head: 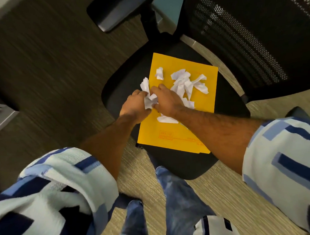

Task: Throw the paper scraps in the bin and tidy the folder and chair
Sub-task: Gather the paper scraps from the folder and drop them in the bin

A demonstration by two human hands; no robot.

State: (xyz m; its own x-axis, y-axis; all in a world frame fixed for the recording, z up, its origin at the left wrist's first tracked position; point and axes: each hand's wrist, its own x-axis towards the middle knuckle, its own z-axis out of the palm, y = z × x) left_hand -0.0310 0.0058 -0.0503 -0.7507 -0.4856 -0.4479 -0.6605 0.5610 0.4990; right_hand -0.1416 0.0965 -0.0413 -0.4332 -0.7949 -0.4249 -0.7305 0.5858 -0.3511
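Head view, looking down. Black office chair with mesh back, seat facing the person. Yellow folder lies flat on the seat, closed, red print near its near edge.

White paper scraps crumpled and scattered across the folder's far half; one small piece sits apart toward the far left corner, another flattened scrap lies just under the right wrist.

Both forearms bare, reaching forward from rolled blue-and-white patterned sleeves, converging over the folder's left edge. Left hand palm down, fingers curled tight round a wad of scraps; paper sticks out beyond its knuckles and over the seat beside the folder. Right hand palm down, knuckles raised, fingers bent inward and pressing against the same wad; whether it grips the paper or only pushes it into the left hand, cannot tell. The two hands touch across the wad.

Carpet floor around the chair. Blue jeans visible below, between the arms.
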